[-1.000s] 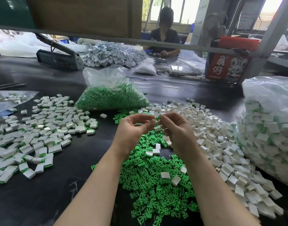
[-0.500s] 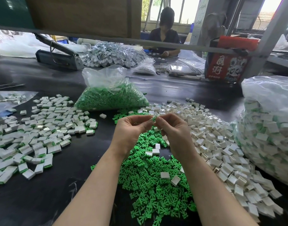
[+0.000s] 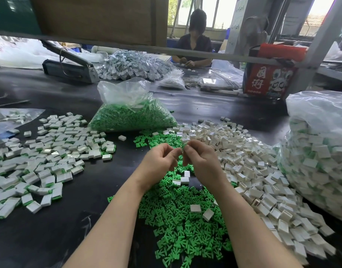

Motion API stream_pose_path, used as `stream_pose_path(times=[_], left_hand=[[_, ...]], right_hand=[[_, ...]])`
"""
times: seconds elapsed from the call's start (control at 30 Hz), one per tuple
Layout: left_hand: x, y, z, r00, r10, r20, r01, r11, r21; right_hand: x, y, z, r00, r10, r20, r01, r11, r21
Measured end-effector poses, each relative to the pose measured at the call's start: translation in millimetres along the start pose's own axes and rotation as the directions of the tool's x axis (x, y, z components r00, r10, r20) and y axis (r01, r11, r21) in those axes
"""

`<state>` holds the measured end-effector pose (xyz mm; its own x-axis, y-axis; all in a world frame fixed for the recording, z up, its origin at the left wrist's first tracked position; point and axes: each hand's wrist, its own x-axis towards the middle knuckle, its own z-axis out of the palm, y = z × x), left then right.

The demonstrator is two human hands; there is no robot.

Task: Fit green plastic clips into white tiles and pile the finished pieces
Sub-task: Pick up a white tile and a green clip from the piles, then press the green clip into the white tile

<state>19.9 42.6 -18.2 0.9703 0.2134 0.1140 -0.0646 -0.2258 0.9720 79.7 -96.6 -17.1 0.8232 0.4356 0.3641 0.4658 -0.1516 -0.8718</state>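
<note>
Lots of finished pieces (image 3: 50, 157) lay in a big pile on the person's left, but many plain white tiles (image 3: 249, 171) and loose green clips (image 3: 181, 229) still waited, so I guessed plenty of work was left. The left hand (image 3: 158, 163) and right hand (image 3: 203, 161) met above the clips, fingers curled, pinching something tiny between them; I couldn't tell what.

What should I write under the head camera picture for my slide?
Two hands, left hand and right hand, pinch a small piece together above loose green clips, between finished pieces and white tiles.
</note>
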Motion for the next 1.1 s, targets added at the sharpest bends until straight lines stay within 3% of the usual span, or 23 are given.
stream_pose_path(times=[0.1, 0.4, 0.53, 0.67, 0.8, 1.1], left_hand=[[-3, 2, 5, 0.995, 0.002, 0.099, -0.001, 1.000, -0.011], [-3, 3, 4, 0.991, 0.036, 0.129, -0.041, 0.999, 0.033], [-4, 4, 6, 0.993, 0.070, 0.094, -0.075, 0.996, 0.052], [-6, 5, 11, 0.994, 0.085, 0.070, -0.091, 0.991, 0.093], [-5, 7, 14, 0.996, 0.083, 0.032, -0.084, 0.996, 0.029], [-3, 3, 10, 0.994, 0.076, 0.073, -0.083, 0.992, 0.096]], right_hand=[[0, 1, 2, 1.000, 0.015, 0.013, -0.015, 1.000, 0.006], [-1, -3, -3, 0.986, 0.042, 0.161, -0.007, 0.978, -0.210], [0, 0, -3, 0.989, 0.030, 0.146, 0.007, 0.969, -0.248], [0, 3, -1, 0.992, 0.070, 0.110, -0.047, 0.979, -0.196], [0, 1, 3, 0.993, 0.107, 0.046, -0.108, 0.994, 0.014], [-1, 1, 0, 0.983, 0.119, 0.137, -0.120, 0.993, -0.004]])
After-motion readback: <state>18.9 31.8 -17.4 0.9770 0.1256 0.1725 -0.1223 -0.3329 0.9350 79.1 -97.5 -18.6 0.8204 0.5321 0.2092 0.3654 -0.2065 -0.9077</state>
